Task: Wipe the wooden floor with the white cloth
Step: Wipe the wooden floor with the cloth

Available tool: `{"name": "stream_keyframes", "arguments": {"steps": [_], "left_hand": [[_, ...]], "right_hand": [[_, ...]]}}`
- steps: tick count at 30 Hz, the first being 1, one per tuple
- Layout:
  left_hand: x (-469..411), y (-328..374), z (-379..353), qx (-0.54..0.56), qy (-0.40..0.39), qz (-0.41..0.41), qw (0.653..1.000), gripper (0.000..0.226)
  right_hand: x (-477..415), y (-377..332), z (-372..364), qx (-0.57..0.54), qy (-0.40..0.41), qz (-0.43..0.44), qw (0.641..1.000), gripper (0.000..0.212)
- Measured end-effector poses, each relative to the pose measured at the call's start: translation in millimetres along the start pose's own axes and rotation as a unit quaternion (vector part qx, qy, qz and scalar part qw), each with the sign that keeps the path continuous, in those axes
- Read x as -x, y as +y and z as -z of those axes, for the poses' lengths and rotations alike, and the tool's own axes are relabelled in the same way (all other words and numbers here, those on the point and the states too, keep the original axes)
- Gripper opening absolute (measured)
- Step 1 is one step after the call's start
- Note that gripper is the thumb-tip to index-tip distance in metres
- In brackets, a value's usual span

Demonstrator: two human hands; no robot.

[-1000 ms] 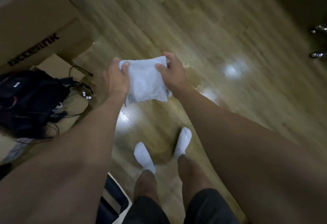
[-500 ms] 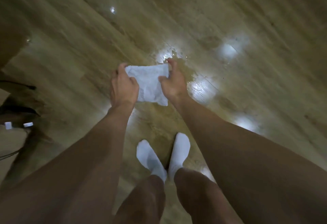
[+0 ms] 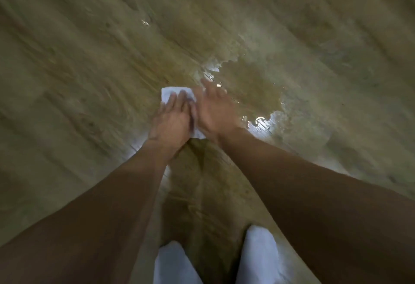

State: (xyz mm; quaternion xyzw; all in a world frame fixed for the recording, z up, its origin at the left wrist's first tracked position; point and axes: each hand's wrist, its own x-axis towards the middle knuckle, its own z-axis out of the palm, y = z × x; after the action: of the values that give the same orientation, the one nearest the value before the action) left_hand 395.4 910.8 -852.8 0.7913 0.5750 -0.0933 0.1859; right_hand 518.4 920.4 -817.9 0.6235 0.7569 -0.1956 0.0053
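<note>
The white cloth [image 3: 168, 95] lies flat on the wooden floor [image 3: 89, 59], at the left edge of a wet puddle [image 3: 253, 86]. My left hand [image 3: 171, 119] presses down on the cloth with the palm flat and the fingers stretched out. My right hand [image 3: 214, 108] rests beside it over the cloth's right part, fingers extended toward the puddle, and is blurred. Most of the cloth is hidden under the two hands. Only its far left corner and a bit near my right wrist show.
My feet in white socks [image 3: 175, 263] [image 3: 258, 254] stand at the bottom of the view, behind the cloth. Bright light reflections [image 3: 261, 124] shine off the wet patch at the right. Bare floorboards surround it on all sides.
The cloth was held in the air between both hands; now it lies on the floor under them. The view has dropped much closer to the floor, and the box and cables have left it.
</note>
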Motion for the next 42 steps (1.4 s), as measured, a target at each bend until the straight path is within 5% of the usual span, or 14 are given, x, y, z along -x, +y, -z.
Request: {"name": "stream_keyframes", "arguments": {"steps": [6,12,20,26,29,35,42], "left_hand": [[-21,-64,9,0.001,0.123,-0.185,0.975,0.044],[-27,-86,3,-0.007,0.142,-0.237,0.961,0.043],[-52,-33,13,0.046,0.131,-0.052,0.989,0.046],[-59,-44,23,0.159,0.158,0.101,0.969,0.045],[-59,-51,28,0.210,0.181,0.168,0.946,0.040],[-66,-24,15,0.106,0.128,0.157,0.973,0.042],[-76,-10,8,0.146,0.185,0.204,0.950,0.053]], "right_hand": [[-23,12,-48,0.026,-0.001,0.112,0.993,0.059],[-14,24,-74,0.085,0.067,0.177,0.978,0.084],[-46,46,-56,0.041,0.069,0.110,0.991,0.066],[-69,20,-60,0.024,0.125,-0.059,0.990,0.059],[-31,-14,-83,0.016,0.106,0.044,0.993,0.058],[-16,13,-76,0.028,0.025,0.260,0.965,0.048],[-112,87,-22,0.017,0.077,0.060,0.995,0.052]]}}
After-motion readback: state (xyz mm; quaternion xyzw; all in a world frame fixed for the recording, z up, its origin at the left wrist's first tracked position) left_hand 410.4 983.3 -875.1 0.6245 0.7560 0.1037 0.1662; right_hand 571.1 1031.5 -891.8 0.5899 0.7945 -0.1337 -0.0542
